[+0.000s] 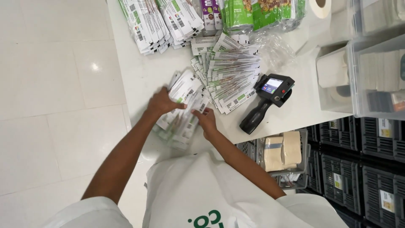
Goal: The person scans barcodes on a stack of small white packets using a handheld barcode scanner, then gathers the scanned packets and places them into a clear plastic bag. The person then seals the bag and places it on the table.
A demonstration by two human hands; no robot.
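the stack of flat white paper sachets with green and black printed markings (182,105) lies on the white table top, at about 7 o'clock from the table's centre, close to the near edge. the sachets are long and narrow, overlapped like fanned cards, their long axes running roughly from 1 o'clock to 7 o'clock. the upper end of the stack spreads wider; the lower end is tighter and slightly blurred. the top sachets sit tilted and uneven, not squared. at 9 o'clock of the stack it is gripped from above; at 4 o'clock its edge is pressed down. it lies just beside, at 8 o'clock of, a larger fanned spread of like sachets.
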